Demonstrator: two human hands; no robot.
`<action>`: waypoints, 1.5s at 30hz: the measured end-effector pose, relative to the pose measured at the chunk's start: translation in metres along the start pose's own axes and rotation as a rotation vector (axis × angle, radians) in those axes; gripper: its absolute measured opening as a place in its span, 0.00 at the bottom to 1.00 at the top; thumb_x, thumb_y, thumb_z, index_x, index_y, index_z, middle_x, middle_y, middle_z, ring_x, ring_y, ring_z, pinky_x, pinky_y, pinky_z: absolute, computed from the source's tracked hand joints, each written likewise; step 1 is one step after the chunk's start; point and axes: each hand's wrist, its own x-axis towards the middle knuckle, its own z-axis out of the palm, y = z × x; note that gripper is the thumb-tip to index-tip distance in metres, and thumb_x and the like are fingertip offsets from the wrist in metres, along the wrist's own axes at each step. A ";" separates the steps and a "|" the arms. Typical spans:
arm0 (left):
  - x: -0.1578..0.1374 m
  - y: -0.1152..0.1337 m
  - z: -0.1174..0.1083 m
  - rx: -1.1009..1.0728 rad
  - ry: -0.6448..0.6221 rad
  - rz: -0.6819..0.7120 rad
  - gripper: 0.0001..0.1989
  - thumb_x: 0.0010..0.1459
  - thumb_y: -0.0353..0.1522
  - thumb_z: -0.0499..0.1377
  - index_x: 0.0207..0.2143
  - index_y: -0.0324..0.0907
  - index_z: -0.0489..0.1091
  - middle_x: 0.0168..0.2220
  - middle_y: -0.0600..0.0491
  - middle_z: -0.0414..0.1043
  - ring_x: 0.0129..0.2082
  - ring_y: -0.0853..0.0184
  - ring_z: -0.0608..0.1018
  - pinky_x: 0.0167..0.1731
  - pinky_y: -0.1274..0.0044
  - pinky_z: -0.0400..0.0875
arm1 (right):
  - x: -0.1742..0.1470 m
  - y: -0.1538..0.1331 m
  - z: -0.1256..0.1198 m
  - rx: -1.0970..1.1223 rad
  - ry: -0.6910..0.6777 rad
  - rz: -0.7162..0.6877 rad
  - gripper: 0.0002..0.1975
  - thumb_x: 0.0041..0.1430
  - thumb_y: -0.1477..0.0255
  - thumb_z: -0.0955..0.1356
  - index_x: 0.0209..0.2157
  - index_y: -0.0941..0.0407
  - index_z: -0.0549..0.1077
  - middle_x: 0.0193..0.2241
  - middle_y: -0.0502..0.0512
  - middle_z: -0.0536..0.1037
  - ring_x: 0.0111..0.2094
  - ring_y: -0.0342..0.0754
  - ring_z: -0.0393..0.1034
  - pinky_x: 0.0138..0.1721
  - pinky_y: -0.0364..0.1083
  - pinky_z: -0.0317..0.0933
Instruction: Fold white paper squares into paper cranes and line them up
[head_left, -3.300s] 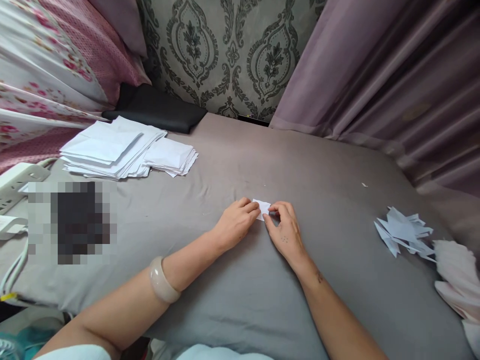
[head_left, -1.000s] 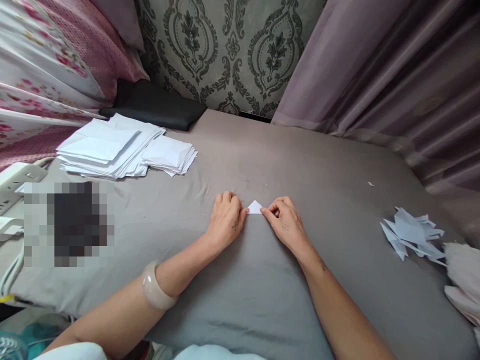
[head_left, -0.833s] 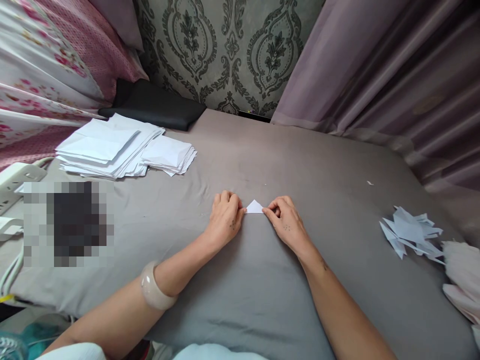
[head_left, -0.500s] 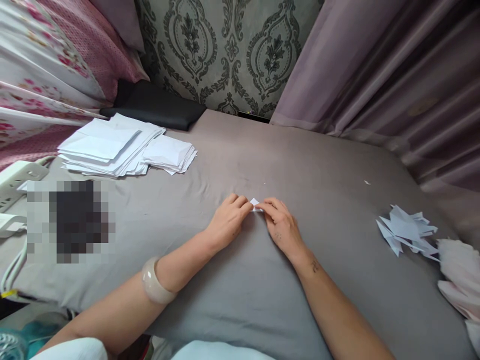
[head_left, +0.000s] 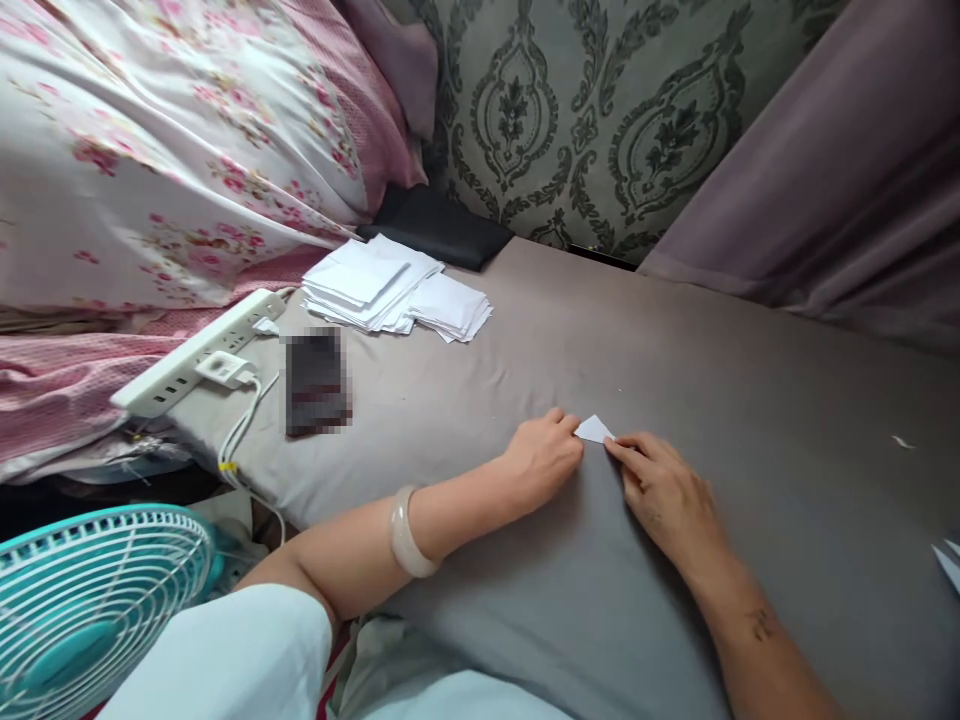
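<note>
A small white folded piece of paper [head_left: 595, 430], triangular at the top, lies on the grey sheet between my two hands. My left hand [head_left: 546, 458], its fingers curled, pinches the paper's left corner. At the paper's right corner, my right hand [head_left: 667, 490] presses with its index finger and thumb close together. Part of each corner is hidden under the fingertips. A pale bangle [head_left: 409, 535] circles my left forearm.
Back left, stacks of white paper [head_left: 367, 285] lie by a black folded item [head_left: 442, 225]. A power strip [head_left: 202, 350] with cables and a blurred dark object [head_left: 315, 383] are left. A turquoise fan [head_left: 97, 610] stands lower left. Folded paper [head_left: 949, 568] shows at the right edge.
The view has swung left, bringing the fan and the whole power strip into sight. More of the small paper shows between my hands, which are slightly farther apart.
</note>
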 end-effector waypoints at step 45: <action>0.035 -0.009 0.014 -1.643 0.138 -0.263 0.17 0.44 0.36 0.69 0.35 0.37 0.74 0.32 0.52 0.73 0.29 0.74 0.71 0.31 0.81 0.63 | 0.002 0.011 0.004 0.997 0.254 0.223 0.17 0.54 0.64 0.68 0.45 0.56 0.72 0.35 0.54 0.73 0.30 0.43 0.66 0.30 0.43 0.62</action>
